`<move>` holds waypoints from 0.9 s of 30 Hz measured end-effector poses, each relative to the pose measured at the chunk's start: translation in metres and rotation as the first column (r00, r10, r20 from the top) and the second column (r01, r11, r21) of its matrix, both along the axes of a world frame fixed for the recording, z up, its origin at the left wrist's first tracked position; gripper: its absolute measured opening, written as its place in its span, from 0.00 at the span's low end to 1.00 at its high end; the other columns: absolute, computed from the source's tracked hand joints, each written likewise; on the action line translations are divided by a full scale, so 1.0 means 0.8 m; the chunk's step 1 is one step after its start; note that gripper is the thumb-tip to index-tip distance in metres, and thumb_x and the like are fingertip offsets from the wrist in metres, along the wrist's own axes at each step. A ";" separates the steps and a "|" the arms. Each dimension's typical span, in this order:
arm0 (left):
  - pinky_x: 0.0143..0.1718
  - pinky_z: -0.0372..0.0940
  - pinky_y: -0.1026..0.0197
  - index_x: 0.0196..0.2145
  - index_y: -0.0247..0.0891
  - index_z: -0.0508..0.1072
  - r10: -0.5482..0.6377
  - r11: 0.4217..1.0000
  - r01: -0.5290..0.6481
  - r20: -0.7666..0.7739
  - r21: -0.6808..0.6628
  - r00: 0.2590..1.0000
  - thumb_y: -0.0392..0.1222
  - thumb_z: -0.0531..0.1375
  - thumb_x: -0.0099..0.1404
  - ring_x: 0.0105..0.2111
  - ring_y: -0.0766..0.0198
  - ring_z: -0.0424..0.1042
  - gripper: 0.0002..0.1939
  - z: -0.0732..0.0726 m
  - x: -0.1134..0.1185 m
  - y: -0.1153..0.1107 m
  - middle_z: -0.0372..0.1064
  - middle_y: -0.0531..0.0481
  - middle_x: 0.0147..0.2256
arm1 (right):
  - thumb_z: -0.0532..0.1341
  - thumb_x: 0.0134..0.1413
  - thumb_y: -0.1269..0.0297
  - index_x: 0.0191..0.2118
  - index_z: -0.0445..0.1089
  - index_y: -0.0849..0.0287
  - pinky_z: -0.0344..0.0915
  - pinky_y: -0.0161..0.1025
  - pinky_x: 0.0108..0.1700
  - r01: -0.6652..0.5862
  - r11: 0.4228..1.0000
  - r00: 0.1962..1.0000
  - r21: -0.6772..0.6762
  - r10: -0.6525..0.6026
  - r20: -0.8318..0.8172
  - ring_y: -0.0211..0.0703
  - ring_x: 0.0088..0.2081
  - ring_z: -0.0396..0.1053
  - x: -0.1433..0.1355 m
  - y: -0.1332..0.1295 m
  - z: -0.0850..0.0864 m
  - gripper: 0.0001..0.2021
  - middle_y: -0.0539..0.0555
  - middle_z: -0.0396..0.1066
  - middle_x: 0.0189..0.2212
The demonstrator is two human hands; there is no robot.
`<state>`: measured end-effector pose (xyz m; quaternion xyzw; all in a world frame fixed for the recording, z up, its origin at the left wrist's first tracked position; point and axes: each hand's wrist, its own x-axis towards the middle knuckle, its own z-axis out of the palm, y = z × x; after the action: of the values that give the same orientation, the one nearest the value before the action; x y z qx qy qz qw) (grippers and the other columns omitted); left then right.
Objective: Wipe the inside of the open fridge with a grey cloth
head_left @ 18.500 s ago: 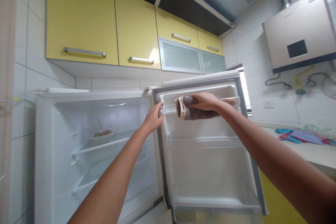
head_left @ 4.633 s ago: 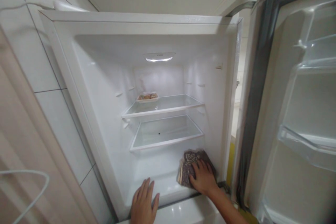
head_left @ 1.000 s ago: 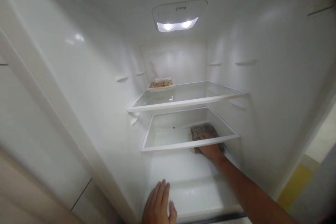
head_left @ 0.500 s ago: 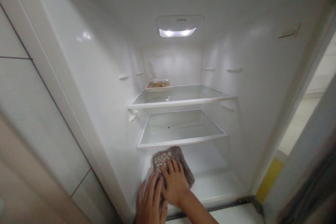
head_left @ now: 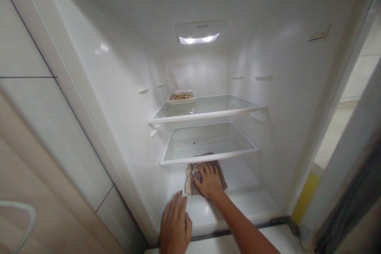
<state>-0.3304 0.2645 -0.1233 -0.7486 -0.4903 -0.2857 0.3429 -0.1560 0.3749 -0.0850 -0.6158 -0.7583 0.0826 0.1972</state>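
A folded grey-brown cloth with a pale pattern lies on the white bottom of a refrigerator, its rear part under the lower glass shelf. My right hand presses flat on the cloth with its fingers spread. Nearer and to the left, my left hand rests at the front left edge of the refrigerator bottom, apart from the cloth. Its fingers are stretched out and it holds nothing.
Above are a lower glass shelf and an upper glass shelf. A wrapped food tray sits at the upper shelf's back left. A lit lamp is on the ceiling. The open door stands at the right.
My right hand and the cloth have moved deeper and to the right, partly under the lower shelf. My left hand now lies apart from them. The view has shifted slightly.
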 end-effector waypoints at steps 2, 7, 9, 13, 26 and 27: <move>0.56 0.64 0.53 0.54 0.34 0.71 -0.024 1.000 0.024 0.008 0.003 1.000 0.32 0.54 0.62 0.57 0.55 0.70 0.22 0.000 -0.001 0.000 0.73 0.41 0.56 | 0.49 0.66 0.50 0.65 0.63 0.51 0.39 0.59 0.70 0.143 0.990 0.989 0.023 -0.143 0.040 0.57 0.68 0.52 0.041 0.003 -0.004 0.27 0.58 0.60 0.67; 0.55 0.64 0.55 0.50 0.37 0.73 -0.067 0.997 0.066 0.023 0.029 0.998 0.32 0.53 0.65 0.51 0.59 0.74 0.17 0.003 -0.001 0.001 0.77 0.45 0.50 | 0.45 0.67 0.59 0.64 0.65 0.58 0.44 0.63 0.67 0.328 0.945 0.941 0.020 -0.328 0.080 0.60 0.66 0.56 0.108 -0.004 -0.009 0.26 0.64 0.64 0.63; 0.55 0.63 0.54 0.50 0.37 0.72 -0.051 0.998 0.050 0.026 0.042 0.998 0.33 0.54 0.65 0.50 0.59 0.74 0.17 0.004 -0.001 0.001 0.77 0.45 0.50 | 0.47 0.66 0.55 0.65 0.63 0.60 0.46 0.62 0.66 0.363 0.931 0.926 0.037 -0.365 0.098 0.63 0.66 0.54 0.110 -0.013 -0.009 0.28 0.66 0.61 0.65; 0.56 0.62 0.51 0.53 0.35 0.70 0.002 0.998 -0.005 0.045 0.066 0.999 0.34 0.54 0.66 0.50 0.56 0.73 0.19 0.005 -0.003 0.001 0.76 0.43 0.51 | 0.49 0.64 0.49 0.66 0.63 0.62 0.48 0.63 0.64 0.376 0.926 0.917 0.034 -0.377 0.135 0.68 0.67 0.53 0.078 -0.040 -0.011 0.31 0.68 0.58 0.66; 0.55 0.66 0.52 0.59 0.36 0.65 -0.109 0.994 0.109 0.315 0.017 0.943 0.37 0.48 0.69 0.56 0.56 0.69 0.23 -0.011 -0.018 -0.002 0.70 0.40 0.55 | 0.48 0.65 0.47 0.69 0.56 0.46 0.36 0.68 0.69 -0.377 0.922 0.922 -0.086 0.366 -0.122 0.63 0.72 0.43 -0.038 -0.129 0.024 0.29 0.56 0.50 0.71; 0.54 0.66 0.52 0.59 0.36 0.65 -0.105 0.994 0.106 0.329 0.017 0.938 0.37 0.48 0.69 0.56 0.56 0.69 0.23 -0.012 -0.019 -0.002 0.70 0.40 0.55 | 0.49 0.65 0.47 0.69 0.55 0.46 0.35 0.68 0.69 -0.405 0.909 0.912 -0.100 0.393 -0.117 0.63 0.72 0.43 -0.041 -0.120 0.028 0.29 0.57 0.49 0.71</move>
<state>-0.3453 0.2628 -0.1328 -0.7156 -0.5000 -0.4247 0.2399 -0.1886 0.2789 -0.0628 -0.4542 -0.8515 0.1962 0.1737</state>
